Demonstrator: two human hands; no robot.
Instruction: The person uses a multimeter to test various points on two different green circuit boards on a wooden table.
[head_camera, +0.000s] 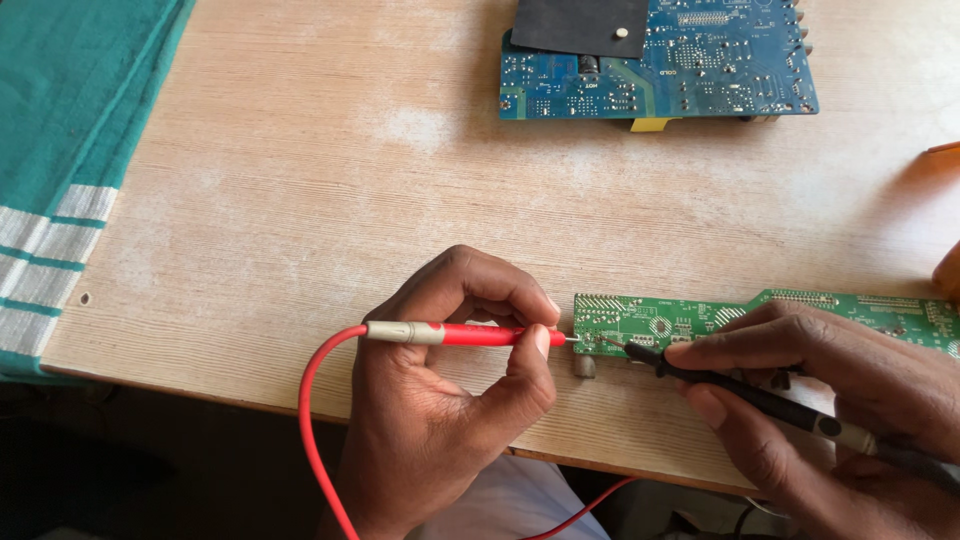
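The left hand (440, 400) has its grip clenched around a red probe (465, 335), thumb and fingers pinching the barrel near its front end. The metal tip pokes out just past the fingertips and meets the left edge of a green circuit board (640, 320) lying near the front edge of the tabletop (300, 200). A red wire (310, 430) loops from the probe's back end down off the tabletop. The right hand (830, 400) is grasping a black probe (740, 392) like a pen, its tip on the same board just right of the red one. A blue circuit board (700, 70) lies well apart at the far side, a green cloth (70, 150) at the left.
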